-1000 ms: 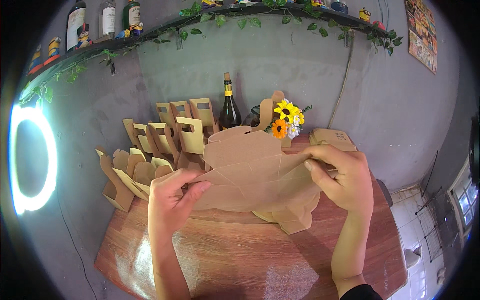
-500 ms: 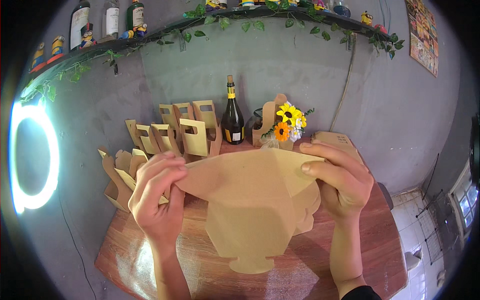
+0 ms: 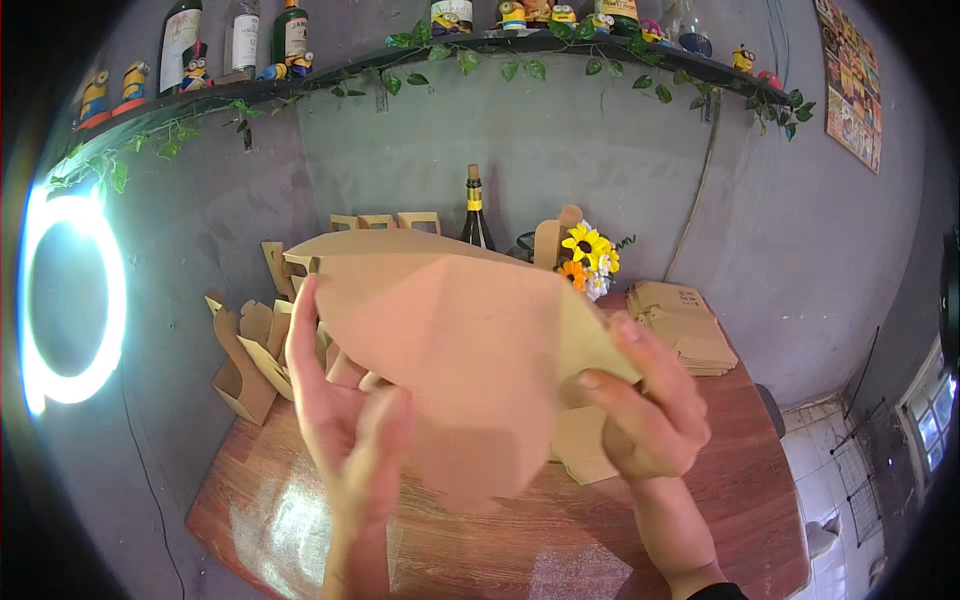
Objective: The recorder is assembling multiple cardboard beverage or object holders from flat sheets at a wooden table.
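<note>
Both hands, left hand and right hand, hold one flat brown cardboard blank above the wooden counter, fingers closed on its edges. Behind it stand one dark bottle, one flower bunch and one stack of flat blanks.

home craft nook | ring light | bottle shelf | folded cartons

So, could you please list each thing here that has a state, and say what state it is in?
Cardboard blank: lifted off the table, partly folded, held at both sides.
Left hand: gripping the blank's left side.
Right hand: gripping the blank's right edge.
Ring light: switched on.
Folded carriers: standing upright.
Flat blanks: stacked, unfolded.
Dark bottle: upright.
</note>
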Motion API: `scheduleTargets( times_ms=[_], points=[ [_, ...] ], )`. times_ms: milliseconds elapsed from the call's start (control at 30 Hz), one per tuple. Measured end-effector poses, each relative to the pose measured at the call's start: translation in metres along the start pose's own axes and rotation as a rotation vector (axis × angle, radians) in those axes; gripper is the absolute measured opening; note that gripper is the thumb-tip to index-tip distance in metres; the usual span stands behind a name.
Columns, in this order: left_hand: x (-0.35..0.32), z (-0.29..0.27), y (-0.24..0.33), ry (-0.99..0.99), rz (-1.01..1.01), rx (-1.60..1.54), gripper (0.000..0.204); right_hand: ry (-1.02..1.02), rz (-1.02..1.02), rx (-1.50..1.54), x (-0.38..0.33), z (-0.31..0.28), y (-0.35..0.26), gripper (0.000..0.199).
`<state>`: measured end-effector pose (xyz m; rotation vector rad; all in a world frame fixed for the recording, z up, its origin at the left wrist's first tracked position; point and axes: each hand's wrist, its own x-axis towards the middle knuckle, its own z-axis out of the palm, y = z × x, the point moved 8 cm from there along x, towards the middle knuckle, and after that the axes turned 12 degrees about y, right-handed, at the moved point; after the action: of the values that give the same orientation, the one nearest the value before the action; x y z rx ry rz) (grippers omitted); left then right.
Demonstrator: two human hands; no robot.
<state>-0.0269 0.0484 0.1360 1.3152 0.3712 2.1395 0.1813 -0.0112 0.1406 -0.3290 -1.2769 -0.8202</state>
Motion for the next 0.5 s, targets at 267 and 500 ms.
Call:
scheduleTargets(
  times_ms=[267,500],
  points=[
    [-0.002,-0.015,-0.018,0.010,-0.142,0.171,0.064,0.025,0.675,0.371,-0.029,0.029,0.011,0.034],
    [-0.005,-0.019,-0.022,-0.005,-0.102,0.135,0.042,-0.172,0.702,0.446,-0.024,0.033,0.001,0.035]
  ],
)
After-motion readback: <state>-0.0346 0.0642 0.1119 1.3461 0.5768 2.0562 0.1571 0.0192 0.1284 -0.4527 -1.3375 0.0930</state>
